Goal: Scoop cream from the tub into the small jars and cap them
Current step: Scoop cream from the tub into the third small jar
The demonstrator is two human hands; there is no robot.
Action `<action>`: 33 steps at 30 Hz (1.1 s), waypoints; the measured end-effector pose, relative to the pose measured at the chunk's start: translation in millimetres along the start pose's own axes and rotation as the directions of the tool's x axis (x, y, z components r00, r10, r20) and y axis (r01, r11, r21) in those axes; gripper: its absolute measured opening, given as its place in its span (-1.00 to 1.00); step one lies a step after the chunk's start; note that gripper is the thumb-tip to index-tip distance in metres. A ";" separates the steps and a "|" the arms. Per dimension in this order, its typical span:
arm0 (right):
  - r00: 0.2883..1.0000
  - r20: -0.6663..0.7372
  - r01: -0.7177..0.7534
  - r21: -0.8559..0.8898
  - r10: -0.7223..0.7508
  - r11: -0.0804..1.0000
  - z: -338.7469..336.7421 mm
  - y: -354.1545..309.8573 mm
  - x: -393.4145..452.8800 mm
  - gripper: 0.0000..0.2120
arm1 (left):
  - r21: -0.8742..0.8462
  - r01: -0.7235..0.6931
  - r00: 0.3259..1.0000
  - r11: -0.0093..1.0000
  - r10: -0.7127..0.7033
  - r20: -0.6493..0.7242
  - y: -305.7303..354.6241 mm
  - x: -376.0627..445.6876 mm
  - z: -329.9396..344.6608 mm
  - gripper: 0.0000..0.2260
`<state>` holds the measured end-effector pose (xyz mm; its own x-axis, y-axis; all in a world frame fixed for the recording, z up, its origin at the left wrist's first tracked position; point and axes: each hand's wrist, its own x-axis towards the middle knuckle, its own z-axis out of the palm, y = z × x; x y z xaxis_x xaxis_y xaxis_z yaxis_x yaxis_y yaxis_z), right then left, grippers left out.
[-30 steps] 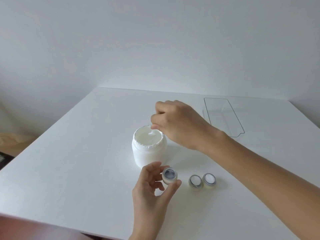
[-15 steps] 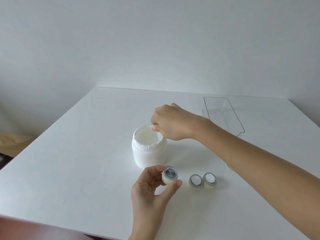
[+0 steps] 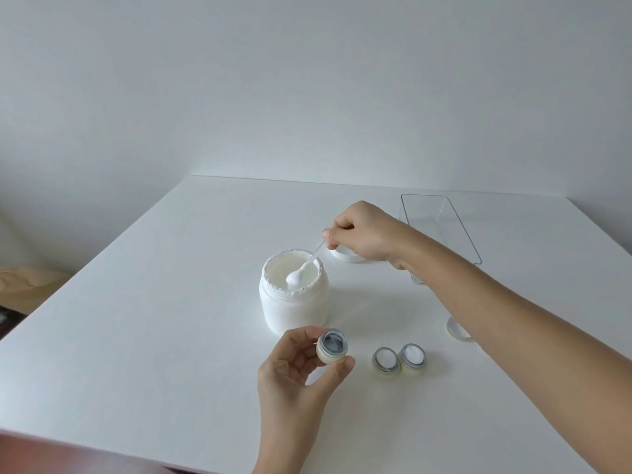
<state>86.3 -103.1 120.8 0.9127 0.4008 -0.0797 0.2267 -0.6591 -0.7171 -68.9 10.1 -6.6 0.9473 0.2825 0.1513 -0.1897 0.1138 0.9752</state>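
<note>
Head view: right hand (image 3: 366,234) now lifts spoon (image 3: 302,270), cream-loaded, from tub (image 3: 294,302); left hand (image 3: 294,367) still pinches jar (image 3: 93,348).

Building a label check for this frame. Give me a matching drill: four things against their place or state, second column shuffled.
Things:
1. spoon
2. small jar
3. two jars
4. clear tray

States:
A. stand side by side on the table
B. held by the left hand
C. far right, behind the right hand
D. tip loaded with cream, over the tub

Pairs: 1-D, 2-B, 3-A, 4-C
</note>
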 end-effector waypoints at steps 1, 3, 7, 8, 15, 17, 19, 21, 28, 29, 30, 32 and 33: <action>1.000 -0.014 -0.022 0.053 0.023 0.998 -1.5 3.1 -1.4 -0.73 | -0.011 0.015 1.000 1.000 -0.016 -0.003 -0.3 0.4 0.0 -0.68; 0.997 -0.039 -0.055 0.140 0.061 0.989 -4.9 9.1 -4.3 -0.75 | -0.042 0.054 0.998 0.998 -0.055 -0.027 -1.4 1.5 0.3 -0.64; 0.994 -0.069 -0.057 0.283 0.080 0.957 -13.7 21.6 -14.5 -0.76 | -0.075 0.104 0.992 0.992 -0.109 -0.057 -2.5 3.0 2.9 -0.59; 0.994 -0.072 -0.053 0.324 0.080 0.945 -15.7 23.9 -19.4 -0.76 | -0.079 0.109 0.992 0.991 -0.114 -0.056 -2.3 3.0 3.8 -0.61; 0.992 -0.040 -0.101 0.337 0.121 0.936 -16.0 46.1 -68.0 -0.72 | -0.078 0.074 0.995 0.994 -0.079 -0.059 -0.2 2.2 4.8 -0.66; 0.989 -0.079 -0.096 0.298 0.125 0.950 -8.7 50.3 -78.5 -0.72 | -0.071 0.068 0.995 0.995 -0.072 -0.063 0.0 1.6 5.6 -0.64; 0.988 -0.120 -0.061 0.255 0.095 0.965 -1.3 51.1 -85.2 -0.71 | -0.054 0.064 0.996 0.996 -0.067 -0.061 -0.7 1.1 6.1 -0.65; 0.984 -0.172 -0.019 0.202 0.055 0.979 3.7 51.1 -88.9 -0.70 | -0.040 0.064 0.996 0.997 -0.067 -0.061 -1.5 0.6 6.1 -0.66; 0.913 -0.337 0.204 -0.115 -0.231 0.972 17.1 43.7 -100.9 -0.76 | -0.029 0.059 0.997 0.998 -0.060 -0.050 0.4 -0.4 6.5 -0.68; 0.886 -0.346 0.260 -0.178 -0.308 0.949 19.3 42.3 -104.1 -0.77 | -0.025 0.058 0.997 0.998 -0.059 -0.047 0.7 -0.6 6.5 -0.68; 0.852 -0.345 0.319 -0.253 -0.393 0.914 21.1 41.0 -107.4 -0.77 | -0.024 0.058 0.997 0.998 -0.059 -0.045 0.9 -0.7 6.5 -0.68; 0.763 -0.305 0.423 -0.430 -0.569 0.798 22.8 40.4 -114.0 -0.78 | -0.037 0.063 0.997 0.997 -0.065 -0.044 1.5 -0.7 6.1 -0.69; 0.718 -0.264 0.464 -0.509 -0.644 0.725 23.2 40.9 -116.8 -0.79 | -0.049 0.070 0.996 0.996 -0.072 -0.043 2.1 -0.5 6.0 -0.69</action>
<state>-18.9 -162.1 84.6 0.5988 0.5445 0.5874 0.7607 -0.6162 -0.2042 -68.2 4.4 -3.7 0.9466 0.3139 0.0733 -0.1350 0.1795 0.9745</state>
